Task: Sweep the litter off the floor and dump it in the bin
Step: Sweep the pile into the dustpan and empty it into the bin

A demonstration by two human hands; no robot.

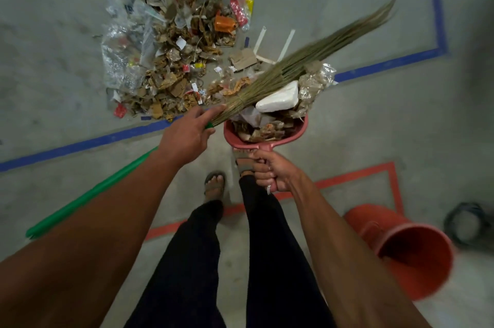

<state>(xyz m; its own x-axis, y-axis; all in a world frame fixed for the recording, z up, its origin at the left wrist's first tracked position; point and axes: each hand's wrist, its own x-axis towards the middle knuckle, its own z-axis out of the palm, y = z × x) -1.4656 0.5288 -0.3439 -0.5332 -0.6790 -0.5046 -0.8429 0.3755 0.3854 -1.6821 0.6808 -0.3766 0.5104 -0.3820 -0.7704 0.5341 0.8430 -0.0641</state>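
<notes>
Right hand (270,171): fist closed round handle of heaped dustpan (267,130). Left hand (187,132): wrapped on broom (294,66), bristles pinning load. Bin (409,250) at right, apart. Litter pile (165,55) remained on floor. Risk: foam block (278,99) likely sliding off if pan tipped.

You'll find nothing readable here: the print on the wrappers in the litter pile (171,42) at your eleven o'clock is too blurred to make out.

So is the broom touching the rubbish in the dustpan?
Touching. The head view shows the broom bristles lying across the piled litter in the dustpan.
</notes>
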